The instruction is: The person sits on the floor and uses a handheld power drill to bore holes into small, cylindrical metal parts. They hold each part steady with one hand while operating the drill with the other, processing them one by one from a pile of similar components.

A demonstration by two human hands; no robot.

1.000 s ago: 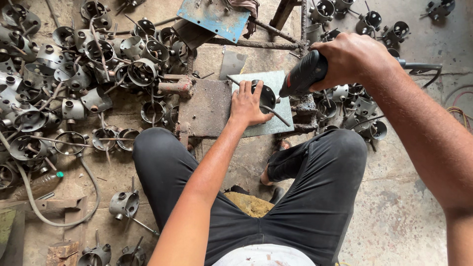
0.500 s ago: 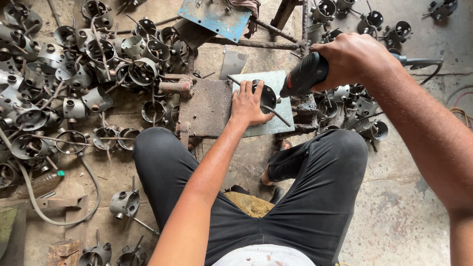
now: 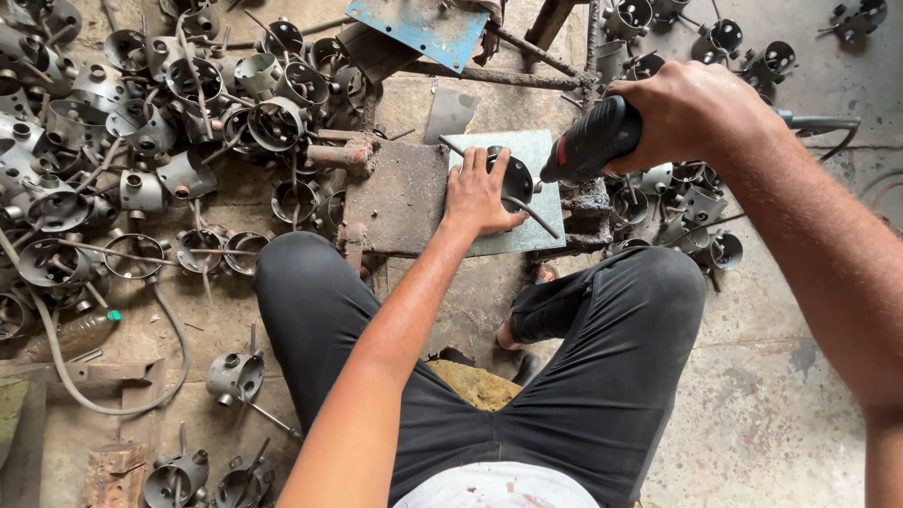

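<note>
My left hand (image 3: 478,195) presses down on a round dark metal cup part (image 3: 516,177) with a thin rod sticking out, which lies on a grey-green metal plate (image 3: 538,236). My right hand (image 3: 694,115) grips a black power tool (image 3: 591,141) with a red mark, its nose pointing down at the part. A cable runs off to the right from the tool. I sit low with my black-trousered knees on either side of the plate.
A rusty flat block (image 3: 400,198) sits left of the plate. A heap of grey metal cup parts (image 3: 141,122) fills the left floor, with more (image 3: 691,202) at right. A blue sheet (image 3: 423,28) and rusty rods lie ahead. A hose (image 3: 103,395) curls at lower left.
</note>
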